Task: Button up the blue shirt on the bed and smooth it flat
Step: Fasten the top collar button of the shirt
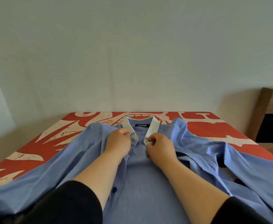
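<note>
The blue shirt (140,183) lies open, front up, on the bed (52,139) with its red and cream cover, collar at the far end and sleeves spread left and right. The left hand (118,143) pinches the left front edge just below the white collar (152,129), and the right hand (159,148) pinches the right edge at the collar tip (a dark button (114,189) shows nearer, unfastened).

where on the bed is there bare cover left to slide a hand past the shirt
Bare bed cover shows left of the shirt's left sleeve, and a strip runs between the collar and the wall. A smaller patch lies far right, beside the wooden frame. The middle is crowded: left hand and right hand each pinch a collar end.
</note>
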Demonstrator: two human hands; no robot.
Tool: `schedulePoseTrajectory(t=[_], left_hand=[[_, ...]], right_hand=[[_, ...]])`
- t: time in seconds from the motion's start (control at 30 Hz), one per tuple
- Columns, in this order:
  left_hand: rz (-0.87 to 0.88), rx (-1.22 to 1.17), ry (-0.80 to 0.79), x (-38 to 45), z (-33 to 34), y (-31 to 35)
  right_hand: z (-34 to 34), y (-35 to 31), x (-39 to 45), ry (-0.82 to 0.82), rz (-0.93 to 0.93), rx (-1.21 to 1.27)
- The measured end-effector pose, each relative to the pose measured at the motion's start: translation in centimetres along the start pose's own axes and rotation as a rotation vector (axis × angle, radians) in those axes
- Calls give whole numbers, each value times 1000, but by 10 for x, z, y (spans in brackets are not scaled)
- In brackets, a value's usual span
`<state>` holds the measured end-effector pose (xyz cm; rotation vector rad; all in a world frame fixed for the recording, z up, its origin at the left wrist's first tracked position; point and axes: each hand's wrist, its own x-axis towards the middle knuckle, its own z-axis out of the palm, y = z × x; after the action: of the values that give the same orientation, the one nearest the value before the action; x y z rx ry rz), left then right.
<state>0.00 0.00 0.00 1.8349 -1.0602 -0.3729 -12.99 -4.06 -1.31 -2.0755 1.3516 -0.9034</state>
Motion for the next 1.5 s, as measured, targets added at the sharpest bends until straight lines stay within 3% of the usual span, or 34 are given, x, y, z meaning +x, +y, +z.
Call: schedulePoseTrajectory(t=[0.6,1.07,1.17,1.33,1.5], left_hand=[[186,551,-93,28,29,-8],[286,551,52,22,29,-7],[304,441,87,21,28,-6],[217,49,117,21,20,-6],[180,35,121,20,18,-7]], right_hand=[[15,7,27,60,-66,-410],[8,12,29,131,-41,-195],[6,12,29,152,-60,-86],[3,10,27,171,-69,107],[1,10,25,145,-53,173]])
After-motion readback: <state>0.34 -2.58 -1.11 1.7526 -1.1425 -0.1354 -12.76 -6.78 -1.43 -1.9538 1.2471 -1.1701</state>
